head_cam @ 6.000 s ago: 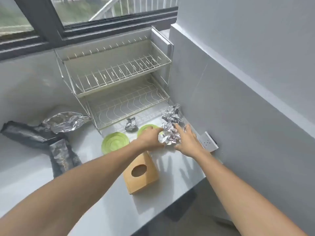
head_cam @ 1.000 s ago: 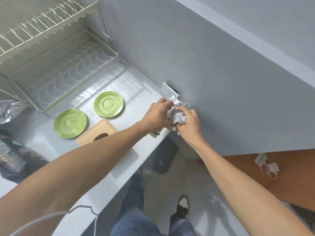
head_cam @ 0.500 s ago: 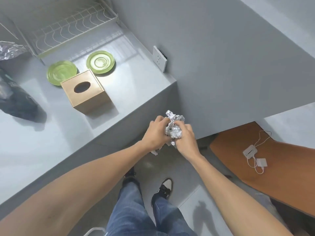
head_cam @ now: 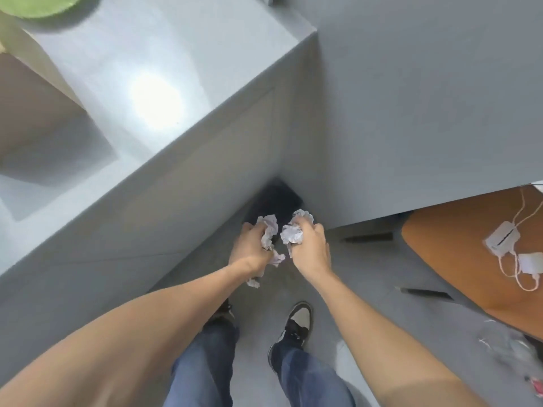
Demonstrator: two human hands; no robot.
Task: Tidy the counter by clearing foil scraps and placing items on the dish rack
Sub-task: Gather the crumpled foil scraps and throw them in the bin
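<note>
Crinkly silver foil scraps are split in two wads, left hand clenched round one, right hand gripping the other, both over a dark bin on the floor past the smooth grey table's right corner. Round green plate at the table's far edge.

Both bare forearms reach forward and downward, converging so the hands sit side by side, a narrow gap between them. The left hand has its back turned up, fingers curled in a grip around a crumpled silver foil scrap. The right hand mirrors it, its fingers curled round a second crumpled foil wad, knuckles upward.
</note>
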